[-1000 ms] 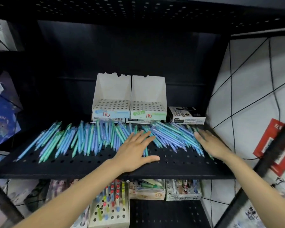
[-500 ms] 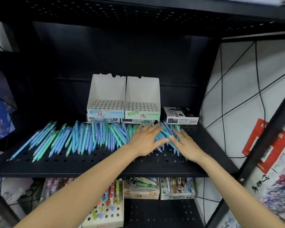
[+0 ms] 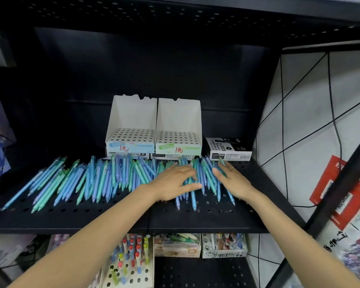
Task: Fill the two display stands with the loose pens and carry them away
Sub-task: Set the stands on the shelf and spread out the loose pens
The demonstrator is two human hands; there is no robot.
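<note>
Left hand [image 3: 176, 181] flat, fingers spread on loose pens [image 3: 104, 179], right hand [image 3: 234, 180] flat at its 3 o'clock, two empty display stands [image 3: 154, 140] at 12.

Blk marker box [image 3: 229, 149]; shelf [image 3: 112, 219].

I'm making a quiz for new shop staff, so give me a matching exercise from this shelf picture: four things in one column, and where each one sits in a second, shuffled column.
Things
1. blue-labelled display stand
2. green-labelled display stand
3. black marker box
4. loose pens

Places
A. at the back of the shelf, furthest right of the three boxes
B. spread across the front of the shelf
C. at the back, leftmost of the three boxes
D. at the back, between the other two boxes

Pairs: 1-C, 2-D, 3-A, 4-B
</note>
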